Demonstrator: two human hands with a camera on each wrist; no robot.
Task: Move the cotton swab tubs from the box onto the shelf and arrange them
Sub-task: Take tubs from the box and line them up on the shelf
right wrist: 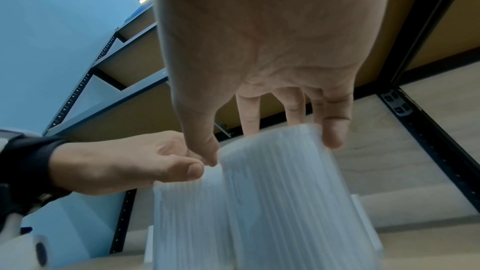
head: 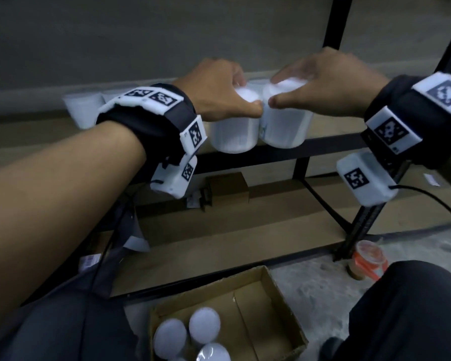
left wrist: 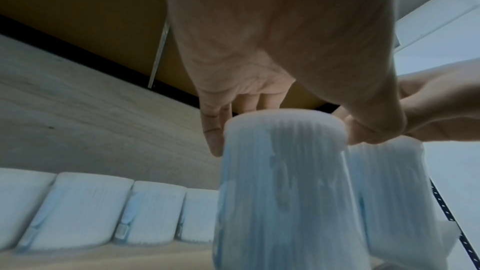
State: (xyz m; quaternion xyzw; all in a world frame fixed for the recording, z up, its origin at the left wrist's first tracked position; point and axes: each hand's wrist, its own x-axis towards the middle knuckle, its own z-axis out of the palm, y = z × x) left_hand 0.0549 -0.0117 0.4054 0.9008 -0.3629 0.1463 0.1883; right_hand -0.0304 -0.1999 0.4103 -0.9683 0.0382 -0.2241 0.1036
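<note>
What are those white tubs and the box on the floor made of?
Cotton swab tubs: probably clear, smooth plastic, since thin swab sticks show through the walls. Box: brown corrugated cardboard, dull, with folded flaps.

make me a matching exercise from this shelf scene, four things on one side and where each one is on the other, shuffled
Things:
1. left hand
2. right hand
3. cardboard box
4. row of tubs

Places:
A. on the floor, holding a few tubs
B. gripping the left tub at the shelf's front edge
C. further back on the shelf, to the left
D. gripping the right tub at the front edge

Pairs: 1-B, 2-D, 3-A, 4-C
</note>
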